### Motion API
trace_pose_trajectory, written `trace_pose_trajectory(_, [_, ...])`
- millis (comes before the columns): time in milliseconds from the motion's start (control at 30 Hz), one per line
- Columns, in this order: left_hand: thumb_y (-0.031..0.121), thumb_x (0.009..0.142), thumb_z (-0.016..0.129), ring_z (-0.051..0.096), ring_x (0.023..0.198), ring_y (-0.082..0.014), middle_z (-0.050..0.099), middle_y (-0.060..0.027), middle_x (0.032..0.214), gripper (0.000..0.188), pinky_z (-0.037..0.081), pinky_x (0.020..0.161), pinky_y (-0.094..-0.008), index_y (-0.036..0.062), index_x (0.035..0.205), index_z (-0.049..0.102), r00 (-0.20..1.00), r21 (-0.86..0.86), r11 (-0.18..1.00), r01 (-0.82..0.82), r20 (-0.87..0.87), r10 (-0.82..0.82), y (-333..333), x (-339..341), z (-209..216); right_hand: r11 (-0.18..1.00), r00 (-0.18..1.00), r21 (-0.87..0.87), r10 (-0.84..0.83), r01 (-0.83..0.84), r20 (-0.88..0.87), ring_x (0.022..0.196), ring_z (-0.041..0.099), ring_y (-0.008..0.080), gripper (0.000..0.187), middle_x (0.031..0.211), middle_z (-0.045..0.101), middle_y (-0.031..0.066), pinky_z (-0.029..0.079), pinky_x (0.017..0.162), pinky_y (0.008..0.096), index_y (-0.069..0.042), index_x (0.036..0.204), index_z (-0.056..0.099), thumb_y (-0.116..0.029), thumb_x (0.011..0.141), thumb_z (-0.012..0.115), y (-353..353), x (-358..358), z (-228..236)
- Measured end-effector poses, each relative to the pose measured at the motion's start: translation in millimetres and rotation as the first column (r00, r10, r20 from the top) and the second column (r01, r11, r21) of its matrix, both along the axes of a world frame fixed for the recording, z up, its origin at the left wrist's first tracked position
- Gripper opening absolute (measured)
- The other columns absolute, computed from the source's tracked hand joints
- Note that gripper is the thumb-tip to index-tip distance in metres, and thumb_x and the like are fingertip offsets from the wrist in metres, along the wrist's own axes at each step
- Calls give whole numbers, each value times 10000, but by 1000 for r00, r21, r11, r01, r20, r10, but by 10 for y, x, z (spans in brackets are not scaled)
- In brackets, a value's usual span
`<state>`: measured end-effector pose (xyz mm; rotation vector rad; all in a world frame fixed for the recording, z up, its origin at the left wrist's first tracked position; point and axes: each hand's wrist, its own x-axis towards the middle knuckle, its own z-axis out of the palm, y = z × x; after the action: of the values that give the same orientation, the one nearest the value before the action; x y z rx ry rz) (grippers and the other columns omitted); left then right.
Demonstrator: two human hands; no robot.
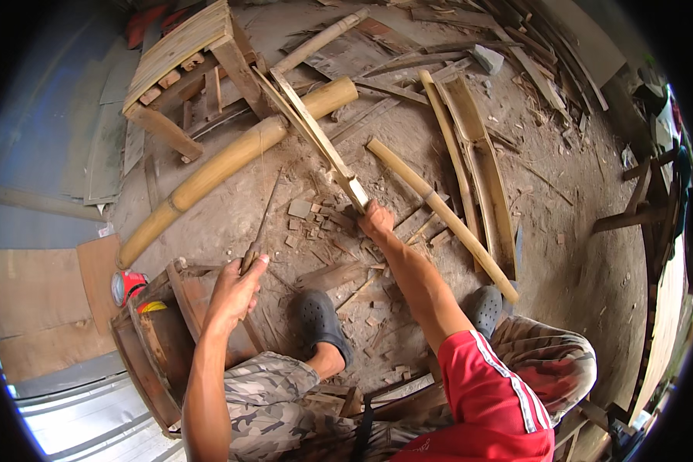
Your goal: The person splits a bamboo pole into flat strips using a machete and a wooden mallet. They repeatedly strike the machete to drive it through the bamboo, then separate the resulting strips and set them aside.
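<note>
My left hand (pixel 235 292) is closed around the handle of a long, narrow-bladed knife (pixel 266 214), its dark blade pointing up and away from me. Ahead and to the right, my right hand (pixel 377 222) grips the near end of a split bamboo length (pixel 316 138). Two long strips of it run side by side toward the wooden bench, parted at the far end and close together near my hand. Beneath them, a thick round bamboo pole (pixel 231 158) lies across the ground. The knife and the split bamboo are apart.
A slatted wooden bench (pixel 181 58) stands at the far left. On the right lie a thin bamboo pole (pixel 439 208) and a halved bamboo trough (pixel 481 162). Wood chips (pixel 319 219) litter the dirt floor. A red can (pixel 131 286) sits by a wooden piece at left.
</note>
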<state>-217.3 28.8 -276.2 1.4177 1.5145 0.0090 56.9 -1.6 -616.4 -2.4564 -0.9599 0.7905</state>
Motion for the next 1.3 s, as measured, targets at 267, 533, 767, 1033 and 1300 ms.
trace_pose_trajectory(267, [498,932,647,406,425,-47,457,40,664,398,344,381,-213,112,1002,582,1000,36,999,18,20,-18,-31,189,88,963,999,267,-28,17,38,870,668,451,381,908,680,281,540,766,517,4,1067,523,-271,828,633,-340,364,743])
trace_pose_trajectory(533, [505,916,664,419,444,-60,470,25,676,436,358,392,-232,77,942,585,995,61,995,77,58,-80,-133,270,100,998,942,54,-60,44,331,946,644,370,510,976,674,184,519,778,484,-39,1126,554,-449,854,690,-2220,1125,590])
trace_pose_trajectory(767, [501,923,656,425,441,-52,473,35,667,411,355,387,-225,97,954,583,993,59,993,102,61,-105,-264,417,168,979,890,-183,7,86,455,1117,557,320,585,1148,564,150,451,883,461,-61,1232,526,-395,803,742,-3348,1036,210])
trace_pose_trajectory(1033, [487,936,644,435,457,-52,476,37,672,409,355,396,-230,84,975,588,988,68,991,114,98,-121,-363,629,325,997,931,36,-75,66,357,1032,597,380,462,1087,563,178,494,835,469,-36,1094,517,-288,784,748,-3610,1230,286])
trace_pose_trajectory(1300, [511,921,652,438,466,-51,479,37,673,434,355,402,-227,84,938,574,977,88,985,149,141,-160,-353,767,381,968,921,172,-230,183,313,937,612,450,458,1072,555,220,519,781,513,-18,1099,483,-338,858,706,-3827,1377,433])
